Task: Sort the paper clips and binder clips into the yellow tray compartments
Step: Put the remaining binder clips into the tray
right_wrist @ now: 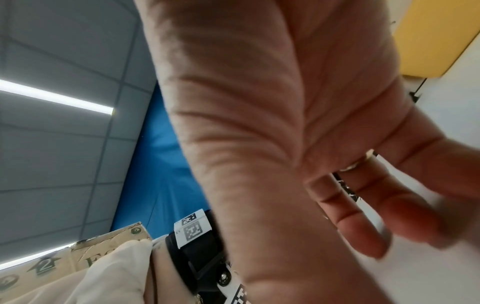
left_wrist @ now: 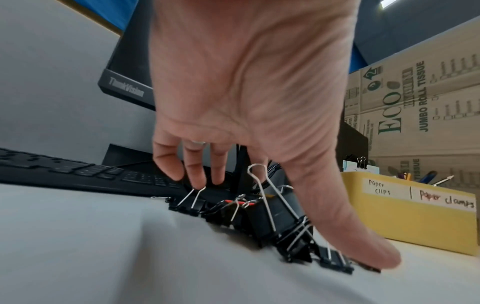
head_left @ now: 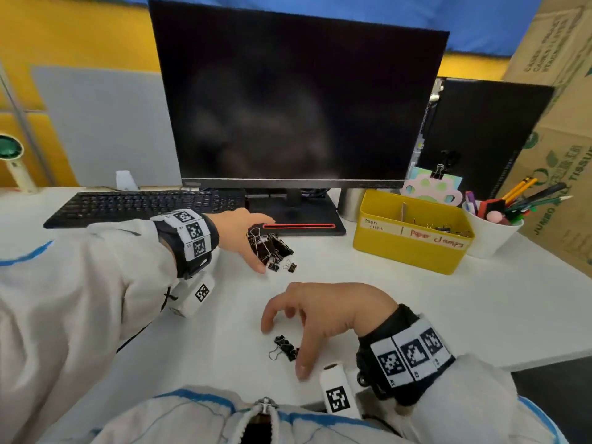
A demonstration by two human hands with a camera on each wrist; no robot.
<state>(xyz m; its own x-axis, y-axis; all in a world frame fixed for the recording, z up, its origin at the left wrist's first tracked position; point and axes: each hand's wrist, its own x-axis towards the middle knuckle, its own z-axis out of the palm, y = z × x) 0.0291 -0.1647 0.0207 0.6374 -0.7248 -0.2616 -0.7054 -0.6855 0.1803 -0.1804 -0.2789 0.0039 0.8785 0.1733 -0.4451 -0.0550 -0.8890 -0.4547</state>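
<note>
On desk: 2 hands (head_left: pixel 243 232), ~7 binder clips (head_left: pixel 269 246).

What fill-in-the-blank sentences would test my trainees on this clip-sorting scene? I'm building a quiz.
1. The yellow tray stands to the ____ of the monitor stand.
2. The tray's right compartment is labelled paper ____.
3. The left hand rests over a pile of black ____ clips.
4. The white cup beside the tray holds pens and ____.

Missing words: right; clamps; binder; pencils
</note>
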